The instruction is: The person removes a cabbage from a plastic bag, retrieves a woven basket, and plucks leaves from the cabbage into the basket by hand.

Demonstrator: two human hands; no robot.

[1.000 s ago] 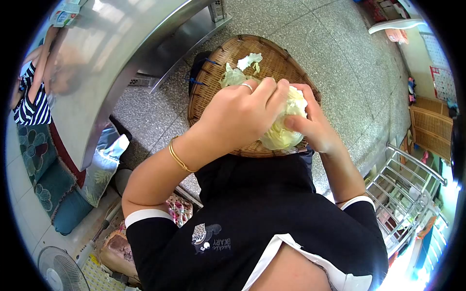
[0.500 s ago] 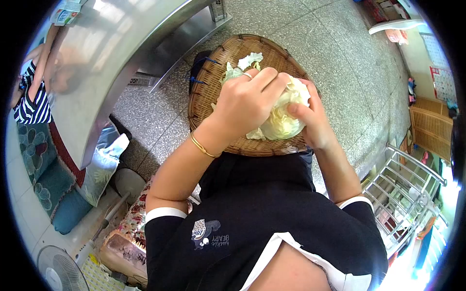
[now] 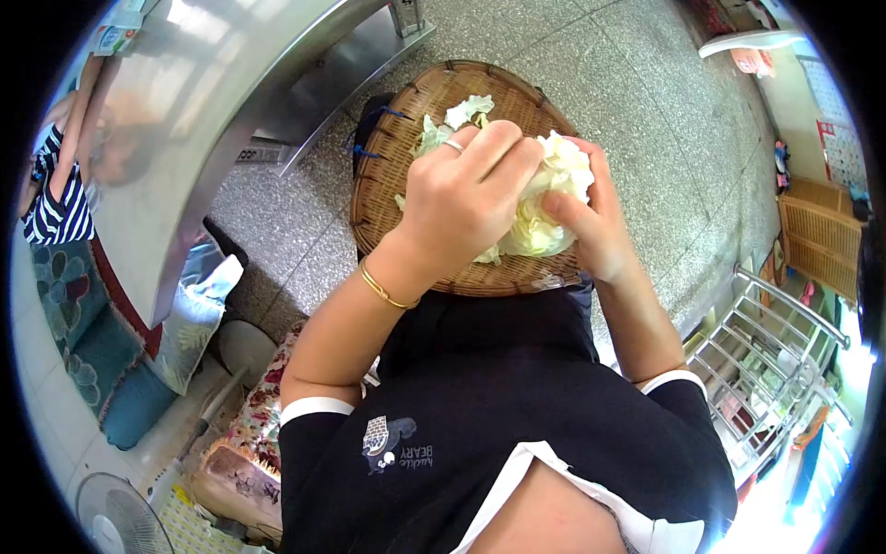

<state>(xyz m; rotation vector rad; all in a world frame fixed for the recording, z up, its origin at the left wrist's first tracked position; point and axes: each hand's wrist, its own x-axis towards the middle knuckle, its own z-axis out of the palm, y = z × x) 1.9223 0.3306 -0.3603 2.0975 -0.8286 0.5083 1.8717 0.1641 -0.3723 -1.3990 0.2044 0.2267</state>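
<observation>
A pale yellow-green cabbage with ruffled outer leaves is held above a round woven bamboo tray. My right hand grips it from the right, thumb pressed on the near face and fingers behind. On the other side, my left hand, wearing a ring and a gold bangle, is closed with curled fingers at the upper left of the head. It appears to pinch a leaf there, though the fingertips are largely hidden. Loose torn cabbage leaves lie on the tray beyond my left hand.
The tray rests over my lap. A shiny metal-sided table stands at the left, with a person in a striped top beside it. A fan is at lower left, a metal rack at right. Speckled floor lies ahead.
The cabbage has turned slightly in my hands, and more of its ruffled leaf edge shows at the top between them. Both hands keep nearly the same place.
</observation>
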